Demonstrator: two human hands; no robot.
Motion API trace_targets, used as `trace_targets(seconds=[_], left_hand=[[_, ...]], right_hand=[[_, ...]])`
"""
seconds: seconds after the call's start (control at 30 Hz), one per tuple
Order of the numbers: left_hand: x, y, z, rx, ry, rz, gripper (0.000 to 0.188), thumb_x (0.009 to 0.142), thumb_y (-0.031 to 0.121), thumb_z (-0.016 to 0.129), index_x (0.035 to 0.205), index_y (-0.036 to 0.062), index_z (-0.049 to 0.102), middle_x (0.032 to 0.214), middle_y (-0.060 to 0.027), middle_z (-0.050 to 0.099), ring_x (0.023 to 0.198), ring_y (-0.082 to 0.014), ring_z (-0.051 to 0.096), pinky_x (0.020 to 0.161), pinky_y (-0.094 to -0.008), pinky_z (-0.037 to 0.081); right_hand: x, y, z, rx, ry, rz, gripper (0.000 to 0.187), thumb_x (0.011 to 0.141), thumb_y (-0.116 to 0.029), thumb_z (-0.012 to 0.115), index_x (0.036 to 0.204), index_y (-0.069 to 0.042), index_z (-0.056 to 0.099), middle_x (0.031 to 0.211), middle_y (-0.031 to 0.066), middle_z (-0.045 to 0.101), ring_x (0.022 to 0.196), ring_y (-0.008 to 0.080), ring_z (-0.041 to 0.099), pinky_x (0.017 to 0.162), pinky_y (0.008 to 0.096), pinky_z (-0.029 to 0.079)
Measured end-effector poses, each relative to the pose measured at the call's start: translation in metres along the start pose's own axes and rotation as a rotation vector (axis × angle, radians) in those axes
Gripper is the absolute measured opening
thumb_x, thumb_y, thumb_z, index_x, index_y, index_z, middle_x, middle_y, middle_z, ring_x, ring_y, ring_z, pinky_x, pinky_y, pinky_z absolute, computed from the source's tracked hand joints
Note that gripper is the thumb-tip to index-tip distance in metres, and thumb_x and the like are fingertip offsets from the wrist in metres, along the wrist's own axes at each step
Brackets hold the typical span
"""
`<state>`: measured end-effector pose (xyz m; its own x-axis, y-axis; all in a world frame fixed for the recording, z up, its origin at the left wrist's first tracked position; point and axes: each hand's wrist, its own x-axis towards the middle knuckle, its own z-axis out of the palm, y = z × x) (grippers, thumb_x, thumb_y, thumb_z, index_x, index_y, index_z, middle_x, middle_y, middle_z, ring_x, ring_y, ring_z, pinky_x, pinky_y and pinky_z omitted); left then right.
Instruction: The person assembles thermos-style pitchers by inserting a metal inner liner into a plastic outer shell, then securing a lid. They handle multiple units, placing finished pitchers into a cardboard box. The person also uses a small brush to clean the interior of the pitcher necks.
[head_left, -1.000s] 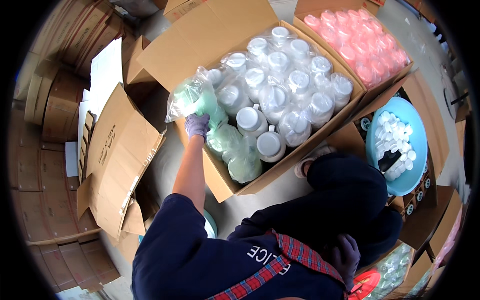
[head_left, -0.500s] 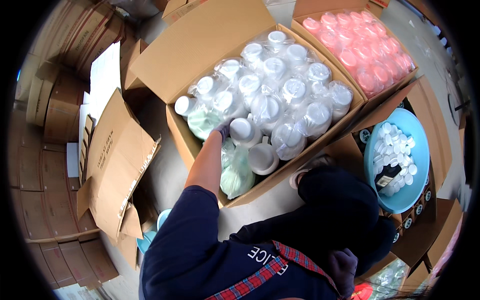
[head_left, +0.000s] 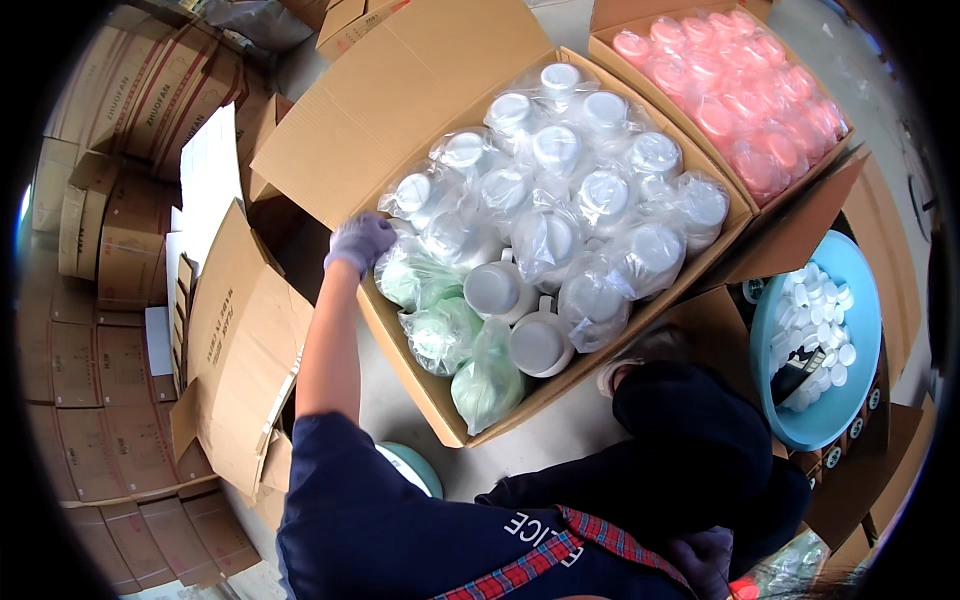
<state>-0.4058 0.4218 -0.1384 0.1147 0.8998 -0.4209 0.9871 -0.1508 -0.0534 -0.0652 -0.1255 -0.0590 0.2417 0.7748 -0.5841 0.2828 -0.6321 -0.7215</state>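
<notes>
The left hand (head_left: 362,241), in a pale purple glove, is at the left corner of a cardboard carton (head_left: 530,402). Its fingers are curled close together; it is impossible to tell whether they are clamped on anything. The right hand (head_left: 703,560), in a similar glove, is low in the view against the person's dark clothing. Its fingers are in shadow, and whether they are apart or together cannot be determined.

The carton extends to the right of the left fingers. Beyond these fingers, its large cardboard flap (head_left: 400,110) is raised. White containers in clear plastic bags (head_left: 555,150) fill most of the carton, in rows to the right of the left fingers; the closest is just beside them. Nearer the body than the left fingers, three visible pale green bundles in clear bags (head_left: 487,382) line the carton's left side. Two unwrapped white jugs with handles (head_left: 492,290) sit right of these bundles, farther from the left fingers.

Left of the left fingers, well apart from the loaded carton, is a partly folded cardboard box (head_left: 240,340). Far right of the left fingers, past the white containers, a second carton holds pink bagged containers (head_left: 715,110). Beyond the right fingers and to their right, a light blue basin (head_left: 868,345) holds small white caps (head_left: 815,325) and a black item (head_left: 795,373).
</notes>
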Motion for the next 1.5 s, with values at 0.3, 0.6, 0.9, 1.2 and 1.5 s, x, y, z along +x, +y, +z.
trace_targets(seconds=[0.3,0.6,0.9,1.2,1.5], left_hand=[[0.127,-0.010,0.167,0.688,0.009,0.027,0.063,0.095,0.038,0.053,0.154,0.0194,0.040,0.161,-0.0078,0.036,0.151,-0.0334,0.025,0.120,-0.0617,0.009],[0.068,-0.019,0.035,0.717,0.006,0.141,0.069,0.077,0.064,0.071,0.130,0.0203,0.066,0.147,-0.0122,0.049,0.144,-0.0351,0.034,0.119,-0.0593,0.018],[-0.185,0.035,-0.141,-0.462,0.261,0.629,0.041,0.078,0.042,0.078,0.091,0.0033,0.070,0.117,-0.0166,0.068,0.116,-0.0293,0.060,0.099,-0.0430,0.044],[-0.383,0.264,0.036,-1.805,-1.071,0.721,0.047,0.106,0.033,0.043,0.125,-0.0065,0.059,0.107,-0.0109,0.069,0.103,-0.0213,0.063,0.098,-0.0353,0.045],[-0.413,0.378,0.056,-1.002,-0.238,1.638,0.042,0.101,0.009,0.039,0.139,-0.0061,0.051,0.147,-0.0197,0.049,0.138,-0.0285,0.047,0.117,-0.0386,0.031]], right_hand=[[0.003,0.010,0.001,0.102,0.021,0.057,0.009,0.080,-0.007,0.068,0.078,-0.001,0.075,0.069,0.0154,0.068,0.060,0.0246,0.065,0.058,0.0362,0.049],[-0.001,0.003,0.025,0.013,0.262,-0.079,0.021,0.077,-0.009,0.064,0.058,0.001,0.062,0.052,0.0116,0.057,0.045,0.0226,0.054,0.048,0.0356,0.039],[-0.017,-0.008,0.021,0.002,0.470,-0.324,0.017,0.075,-0.013,0.076,0.089,-0.003,0.075,0.077,0.0142,0.069,0.066,0.0275,0.067,0.067,0.0410,0.054],[-0.110,-0.007,-0.042,0.172,1.129,-1.011,0.061,0.082,-0.039,0.075,0.122,0.005,0.060,0.126,0.0250,0.060,0.116,0.0416,0.060,0.105,0.0522,0.042],[-0.109,0.046,-0.035,-0.347,1.110,-0.622,0.058,0.084,-0.044,0.071,0.124,-0.004,0.060,0.121,0.0139,0.062,0.114,0.0356,0.057,0.101,0.0486,0.042]])
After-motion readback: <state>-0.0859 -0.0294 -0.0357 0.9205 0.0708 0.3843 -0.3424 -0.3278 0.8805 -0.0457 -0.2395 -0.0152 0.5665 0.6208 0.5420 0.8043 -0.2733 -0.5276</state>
